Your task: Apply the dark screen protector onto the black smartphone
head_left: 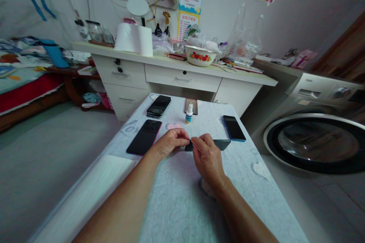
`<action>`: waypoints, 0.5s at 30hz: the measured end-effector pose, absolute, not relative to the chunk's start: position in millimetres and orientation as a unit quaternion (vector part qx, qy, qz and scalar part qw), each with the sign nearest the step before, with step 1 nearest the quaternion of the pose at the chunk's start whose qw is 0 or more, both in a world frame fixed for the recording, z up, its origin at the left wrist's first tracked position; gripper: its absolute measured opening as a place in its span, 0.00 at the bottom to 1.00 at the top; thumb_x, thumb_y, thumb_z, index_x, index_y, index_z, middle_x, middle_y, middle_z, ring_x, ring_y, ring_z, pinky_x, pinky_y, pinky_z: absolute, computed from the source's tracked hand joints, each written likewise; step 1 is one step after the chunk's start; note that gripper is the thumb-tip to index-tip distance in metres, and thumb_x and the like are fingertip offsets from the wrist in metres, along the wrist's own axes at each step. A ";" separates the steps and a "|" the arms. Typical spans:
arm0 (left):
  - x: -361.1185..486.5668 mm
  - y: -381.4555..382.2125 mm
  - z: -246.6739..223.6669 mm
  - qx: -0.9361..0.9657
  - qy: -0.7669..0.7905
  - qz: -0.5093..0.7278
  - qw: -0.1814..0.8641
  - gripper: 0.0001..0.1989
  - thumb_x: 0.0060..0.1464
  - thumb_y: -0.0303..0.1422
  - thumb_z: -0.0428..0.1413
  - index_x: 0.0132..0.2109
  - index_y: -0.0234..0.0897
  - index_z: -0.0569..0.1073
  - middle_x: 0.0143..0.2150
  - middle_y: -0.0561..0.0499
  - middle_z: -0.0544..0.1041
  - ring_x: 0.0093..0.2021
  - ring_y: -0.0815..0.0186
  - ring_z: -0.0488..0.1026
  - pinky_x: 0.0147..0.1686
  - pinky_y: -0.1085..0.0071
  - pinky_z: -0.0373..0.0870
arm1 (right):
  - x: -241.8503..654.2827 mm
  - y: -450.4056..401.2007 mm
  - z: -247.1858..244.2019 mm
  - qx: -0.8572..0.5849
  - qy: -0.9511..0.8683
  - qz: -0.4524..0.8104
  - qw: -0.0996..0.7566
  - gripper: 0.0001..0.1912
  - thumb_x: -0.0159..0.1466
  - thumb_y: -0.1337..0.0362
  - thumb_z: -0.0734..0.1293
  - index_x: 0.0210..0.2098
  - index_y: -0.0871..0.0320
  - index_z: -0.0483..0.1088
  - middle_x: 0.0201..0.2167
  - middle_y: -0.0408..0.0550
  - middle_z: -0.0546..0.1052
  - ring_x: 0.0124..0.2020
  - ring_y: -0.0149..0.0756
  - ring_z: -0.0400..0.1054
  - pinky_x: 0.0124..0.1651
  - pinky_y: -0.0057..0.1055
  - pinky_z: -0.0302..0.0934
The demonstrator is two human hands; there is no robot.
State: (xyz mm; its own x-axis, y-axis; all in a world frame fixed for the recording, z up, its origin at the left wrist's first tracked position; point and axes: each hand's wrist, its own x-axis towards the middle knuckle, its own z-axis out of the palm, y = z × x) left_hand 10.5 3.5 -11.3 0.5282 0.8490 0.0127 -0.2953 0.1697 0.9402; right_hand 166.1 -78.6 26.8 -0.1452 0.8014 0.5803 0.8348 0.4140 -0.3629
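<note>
My left hand (pixel 172 143) and my right hand (pixel 208 156) meet fingertip to fingertip over the table. Both are closed in a pinch, and whatever sits between the fingers is too small to make out. Just behind them is a dark phone (pixel 223 144), partly covered by my right hand. A small white spray bottle (pixel 188 115) with a blue and orange label stands upright beyond the hands. To the left lies a large black phone (pixel 144 136) with a pinkish edge. A blue-edged phone (pixel 234 128) rests on the right.
A stack of phones (pixel 159 105) and a brown-rimmed phone or case (pixel 195 106) lie near the far edge of the cloth-covered table (pixel 182 201). Behind stands a white desk (pixel 182 76) bearing a flowered bowl (pixel 200 56). A washing machine (pixel 325 121) is at right.
</note>
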 end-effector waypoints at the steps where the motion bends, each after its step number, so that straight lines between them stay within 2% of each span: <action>1: 10.5 3.5 -11.2 0.504 0.274 0.400 0.715 0.10 0.39 0.28 0.66 0.30 0.34 0.73 0.25 0.57 0.70 0.26 0.75 0.64 0.28 0.76 0.57 | 166.0 -78.5 26.5 -0.540 -0.758 -0.022 0.365 0.12 0.65 0.70 0.58 0.39 0.56 0.73 0.33 0.45 0.67 0.31 0.28 0.63 0.36 0.24 0.59; 9: 10.8 2.9 -10.3 0.495 0.275 0.400 0.720 0.11 0.38 0.28 0.66 0.30 0.34 0.73 0.25 0.57 0.70 0.26 0.74 0.66 0.29 0.76 0.59 | 177.1 -77.8 26.9 -0.573 -0.735 -0.033 0.362 0.12 0.63 0.71 0.59 0.40 0.57 0.73 0.34 0.46 0.68 0.33 0.30 0.65 0.39 0.26 0.60; 15: 10.8 3.3 -11.3 0.493 0.275 0.394 0.725 0.11 0.39 0.28 0.66 0.31 0.34 0.74 0.25 0.57 0.71 0.26 0.74 0.66 0.29 0.76 0.59 | 173.0 -78.7 27.0 -0.560 -0.745 -0.032 0.362 0.12 0.64 0.71 0.58 0.39 0.57 0.72 0.34 0.46 0.67 0.33 0.30 0.64 0.38 0.25 0.59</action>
